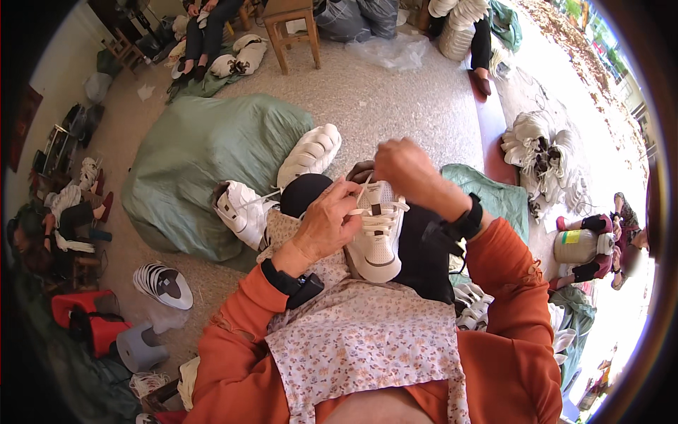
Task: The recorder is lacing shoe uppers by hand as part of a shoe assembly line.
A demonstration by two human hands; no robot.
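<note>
White low-top sneaker (378, 244) propped sole-down on floral-aproned lap (367, 339), toe toward body, so eyelets face up. Left hand (328, 222) clamped on white lace (378, 215) over tongue; right hand (402, 166), above sneaker, pinched shut on lace end, drawn taut.

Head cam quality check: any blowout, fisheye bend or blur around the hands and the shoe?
Head view: right rim blown out by sunlight, the outdoor ground washed pale; strong fisheye, black vignette at the corners, the floor edge bending near the rim. Centre evenly lit and sharp: left hand, right hand and white sneaker show laces clearly, no motion blur.
</note>
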